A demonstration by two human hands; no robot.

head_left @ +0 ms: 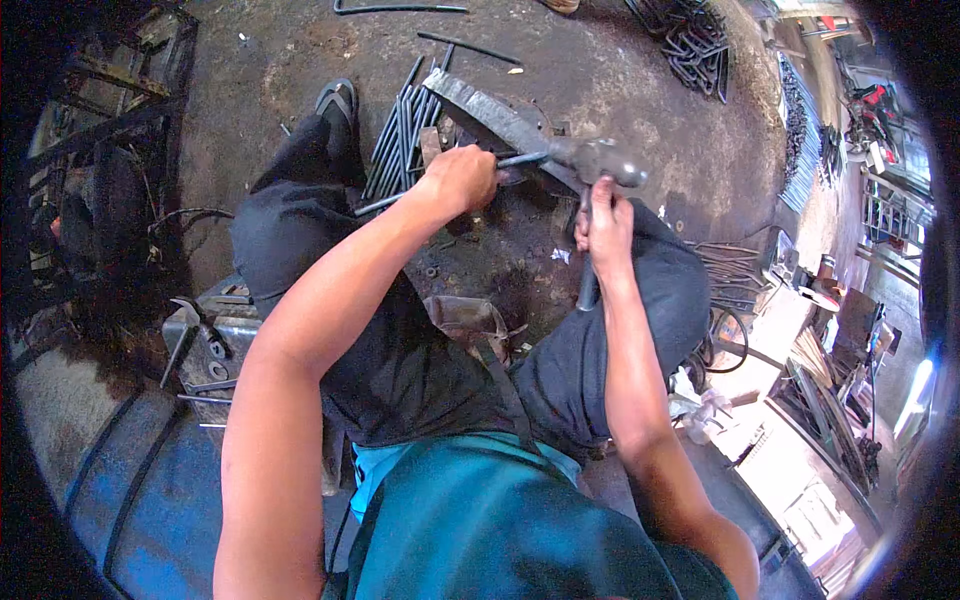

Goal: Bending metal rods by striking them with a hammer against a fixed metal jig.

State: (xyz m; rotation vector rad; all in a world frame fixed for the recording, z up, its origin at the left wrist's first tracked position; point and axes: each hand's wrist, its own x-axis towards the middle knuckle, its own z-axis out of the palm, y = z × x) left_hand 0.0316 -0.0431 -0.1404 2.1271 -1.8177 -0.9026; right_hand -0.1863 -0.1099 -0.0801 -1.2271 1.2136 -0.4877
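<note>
One slim metal rod (522, 159) sits just above the middle of the frame, and the left hand (463, 182) has it: fist wrapped round, knuckles up, forearm slanting in from the lower left. That grip is snug on the rod. Across to the right hand (606, 235), its grip closed about the handle of a hammer (605, 162), thumb laid up toward the head, forearm rising steeply from the lower right.

The rod's long axis runs left to right with a gentle climb, its far end aimed at the hammer head, over a long grey steel bar (490, 108) that slopes down rightward from upper centre. The hammer's handle drops nearly straight down, and the head's rounded end faces right.

Now the tricky bits! Fist and forearm cover the rod's middle; the length showing left of the forearm looks like the same piece. The hammer head is blurred, and whether it touches rod or bar, I can't tell.

Further out, a bundle of rods (392, 150) lies left of the bar, a sandal (340, 97) beside it, and bent rods (697, 62) heap up at upper right, cut off by the top edge.
</note>
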